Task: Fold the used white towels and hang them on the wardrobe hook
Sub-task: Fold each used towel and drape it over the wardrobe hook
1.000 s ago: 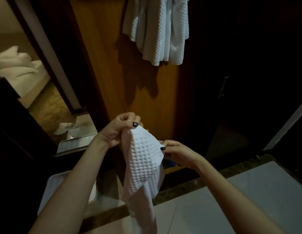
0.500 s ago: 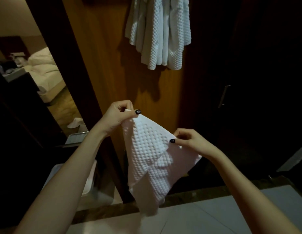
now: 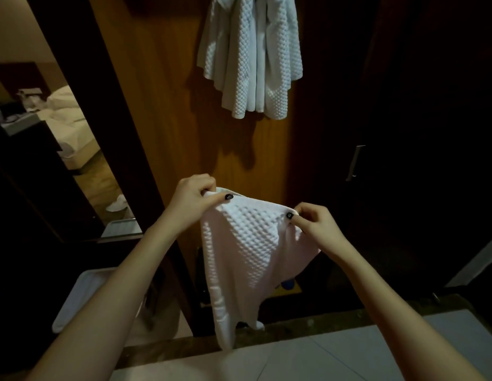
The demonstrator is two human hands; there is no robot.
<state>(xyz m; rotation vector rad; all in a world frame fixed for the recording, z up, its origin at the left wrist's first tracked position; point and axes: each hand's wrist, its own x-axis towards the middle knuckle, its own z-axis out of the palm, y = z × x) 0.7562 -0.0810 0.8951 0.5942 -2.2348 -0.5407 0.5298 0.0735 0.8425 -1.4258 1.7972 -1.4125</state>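
Note:
A white waffle-weave towel (image 3: 247,257) hangs in front of me, held by its top edge. My left hand (image 3: 194,200) pinches the upper left corner and my right hand (image 3: 316,224) pinches the upper right corner. The top edge is stretched between them and the rest droops in loose folds toward the floor. Higher up, other white waffle towels (image 3: 253,59) hang bunched against the orange-brown wooden wardrobe panel (image 3: 168,105). The hook itself is out of view above the frame.
A dark wardrobe door with a metal handle (image 3: 354,163) stands at right. At left a doorway opens onto a bedroom with a white bed (image 3: 66,116). A white bin (image 3: 82,295) stands low left. Pale floor tiles (image 3: 349,353) lie below.
My hands have moved apart and spread the towel's top edge wide. The view has tilted upward, showing more of the hanging towels.

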